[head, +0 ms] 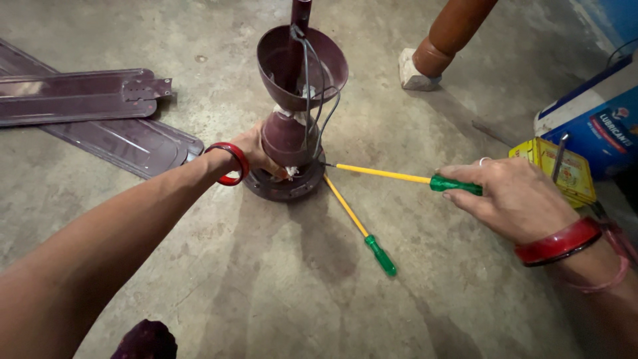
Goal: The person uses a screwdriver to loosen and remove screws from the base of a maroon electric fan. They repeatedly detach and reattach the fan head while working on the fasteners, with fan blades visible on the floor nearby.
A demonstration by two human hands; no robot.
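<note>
my left hand (256, 154) is curling around the base of the fan motor (286, 143), fingers wrapped behind it and mostly hidden, the palm pressing against the maroon housing just above the round bottom plate. a red bangle (229, 163) is sitting on that wrist. the motor is standing upright on the concrete floor (266, 279), with its cup-shaped canopy (302, 66) up on the rod and grey wires (319, 106) looping down from the cup to the body.

my right hand (512, 199) is closing around the green handle of a screwdriver (399, 176), fingers folded over it, thumb side up. its yellow shaft is running almost level to the left, and the tip is touching the motor low on its right side, just above the bottom plate. so the motor is lying between my two hands, touching the left one and well apart from the right one, joined to it only by the shaft. a red bangle and thin pink ones are sitting on that wrist too, and a ring on one finger.

a second screwdriver (362, 229), same yellow and green, is lying on the floor, its tip near the motor base and its handle pointing toward me. two maroon fan blades (100, 110) are lying at far left. a yellow tin (555, 169) is sitting behind my right hand, beside a blue and white box (598, 119).
</note>
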